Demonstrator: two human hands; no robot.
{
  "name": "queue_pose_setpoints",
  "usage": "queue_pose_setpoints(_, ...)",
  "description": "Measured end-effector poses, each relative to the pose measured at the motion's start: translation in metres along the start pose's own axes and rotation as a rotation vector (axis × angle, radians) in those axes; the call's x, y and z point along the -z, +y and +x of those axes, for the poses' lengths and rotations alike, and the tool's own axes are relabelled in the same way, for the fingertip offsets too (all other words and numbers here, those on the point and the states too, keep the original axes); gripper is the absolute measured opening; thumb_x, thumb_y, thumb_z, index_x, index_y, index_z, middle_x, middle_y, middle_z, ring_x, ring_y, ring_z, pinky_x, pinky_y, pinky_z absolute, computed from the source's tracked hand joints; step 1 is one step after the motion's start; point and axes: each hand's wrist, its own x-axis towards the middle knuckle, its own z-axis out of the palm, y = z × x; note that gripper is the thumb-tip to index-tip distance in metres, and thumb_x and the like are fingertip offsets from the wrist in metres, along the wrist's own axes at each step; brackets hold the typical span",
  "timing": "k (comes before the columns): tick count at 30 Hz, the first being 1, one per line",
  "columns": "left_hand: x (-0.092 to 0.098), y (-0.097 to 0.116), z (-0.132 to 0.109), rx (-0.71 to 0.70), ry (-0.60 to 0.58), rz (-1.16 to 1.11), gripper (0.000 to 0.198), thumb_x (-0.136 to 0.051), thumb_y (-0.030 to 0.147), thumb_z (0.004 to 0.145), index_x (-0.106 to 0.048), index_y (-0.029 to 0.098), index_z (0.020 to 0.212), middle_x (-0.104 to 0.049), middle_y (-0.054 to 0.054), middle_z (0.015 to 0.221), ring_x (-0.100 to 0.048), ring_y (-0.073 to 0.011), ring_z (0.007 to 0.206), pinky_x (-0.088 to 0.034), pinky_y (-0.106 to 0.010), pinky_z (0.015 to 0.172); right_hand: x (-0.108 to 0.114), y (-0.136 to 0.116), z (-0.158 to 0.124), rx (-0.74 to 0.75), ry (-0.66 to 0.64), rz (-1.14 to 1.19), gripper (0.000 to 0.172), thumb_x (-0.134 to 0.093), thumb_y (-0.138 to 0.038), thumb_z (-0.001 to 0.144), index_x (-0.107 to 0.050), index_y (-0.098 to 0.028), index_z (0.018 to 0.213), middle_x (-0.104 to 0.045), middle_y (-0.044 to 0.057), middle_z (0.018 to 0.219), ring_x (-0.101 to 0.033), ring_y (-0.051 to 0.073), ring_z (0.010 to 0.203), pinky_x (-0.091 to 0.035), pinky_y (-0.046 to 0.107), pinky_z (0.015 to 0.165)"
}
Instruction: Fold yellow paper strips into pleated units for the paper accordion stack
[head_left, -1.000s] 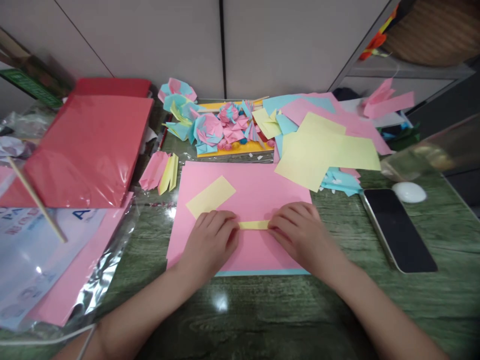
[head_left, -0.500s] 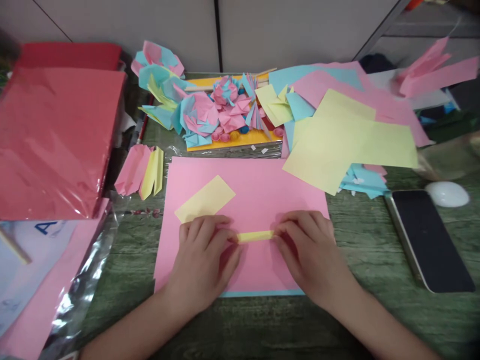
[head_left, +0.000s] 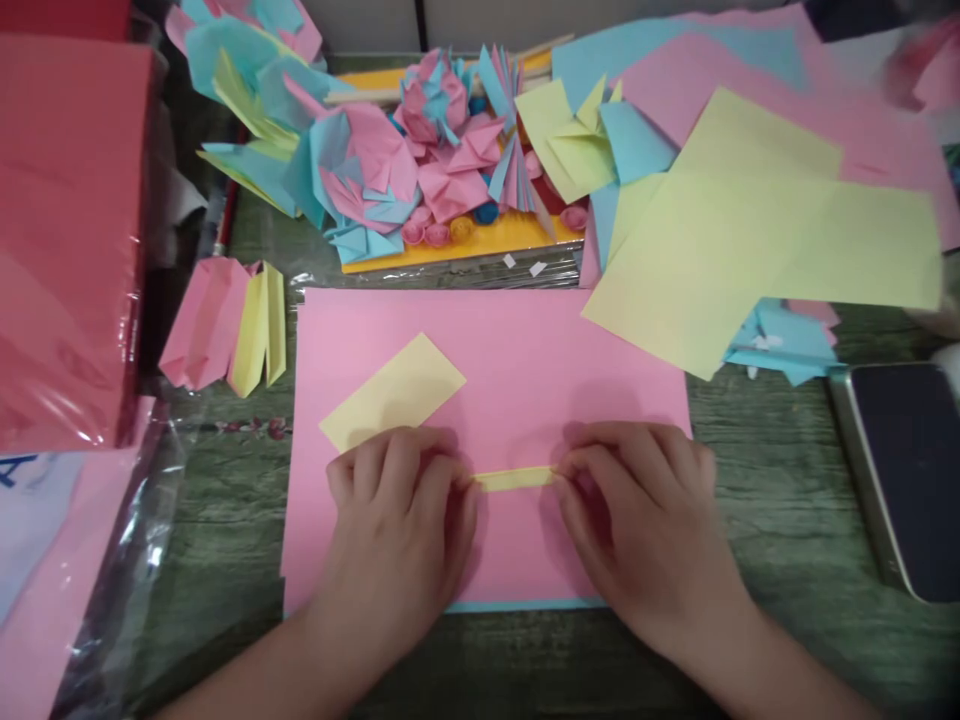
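A narrow folded strip of yellow paper (head_left: pixel 516 479) stretches between my two hands, above a stack of pink paper (head_left: pixel 510 390). My left hand (head_left: pixel 394 515) pinches the strip's left end between thumb and fingers. At the other end, my right hand (head_left: pixel 645 520) pinches it in the same way. The fingertips cover both ends of the strip. Just beyond my left hand, a flat yellow paper rectangle (head_left: pixel 397 390) lies slantwise on the pink sheet, its near edge partly behind my fingers.
Folded pink and blue paper flowers (head_left: pixel 367 165) crowd the back. Loose yellow sheets (head_left: pixel 697 240) overlap the stack's far right corner. Folded pink and yellow pieces (head_left: pixel 225 325) lie left, beside a red pack (head_left: pixel 67 240) in clear plastic. A phone (head_left: pixel 907 470) lies at right.
The view has come closer and dipped, so surrounding things sit farther out. Both hands still hold the yellow strip, which looks slightly longer between them.
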Motion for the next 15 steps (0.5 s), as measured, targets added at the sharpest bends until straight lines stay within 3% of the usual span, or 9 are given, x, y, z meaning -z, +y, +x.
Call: queue_pose_setpoints(15, -0.0019, 0.0, 0.0005, 0.0, 0.044, 0.067, 0.007, -0.056, 0.023, 0.079, -0.058, 0.018, 0.074, -0.057, -0.007, 0.094, -0.046, -0.0259, 0.09, -0.031, -0.04, 0.071, -0.0009, -0.0026, 0.0021, -0.033, 0.008, -0.017, 0.01, -0.053, -0.028, 0.076, -0.057, -0.02, 0.073, -0.06, 0.005, 0.089, -0.046, 0.024, 0.086, -0.029, 0.038, 0.072)
